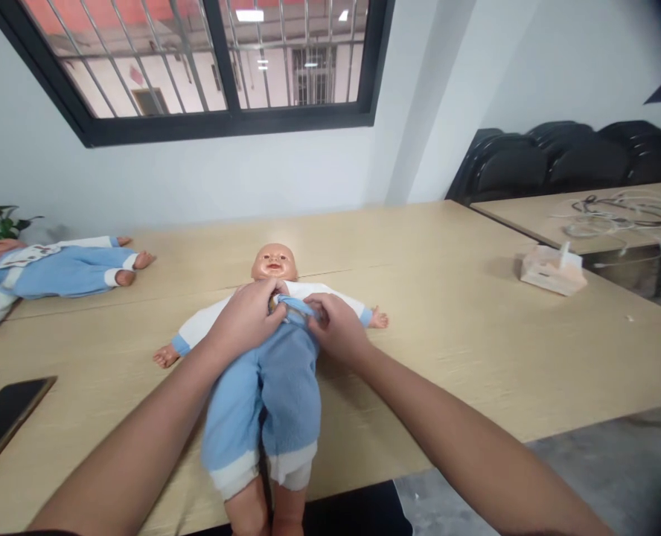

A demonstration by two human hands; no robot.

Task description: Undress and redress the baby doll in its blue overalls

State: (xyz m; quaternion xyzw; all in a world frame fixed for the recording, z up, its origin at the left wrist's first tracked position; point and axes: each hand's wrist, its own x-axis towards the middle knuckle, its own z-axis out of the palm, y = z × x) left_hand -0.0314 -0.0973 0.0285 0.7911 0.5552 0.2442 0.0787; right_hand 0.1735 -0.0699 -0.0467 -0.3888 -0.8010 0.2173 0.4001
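A baby doll [275, 262] lies face up on the table, its arms spread and its legs toward me. It wears a white top [199, 325] with blue cuffs and blue trousers [289, 372] with white leg ends. At the doll's chest, my left hand [255, 309] is closed on the left part of the trousers' waistband [298, 305]. My right hand [336, 325] pinches the same blue band a little to the right, so the edge is pulled up between both hands. The fingertips are partly hidden in the cloth.
Another doll [68, 269] in blue and white lies at the left. A dark flat tablet-like object [10, 420] rests at the near left. On the right are a tissue box [554, 269], tangled cables [615, 216] and black chairs [565, 160]. The table's front edge [604, 418] runs below my right arm.
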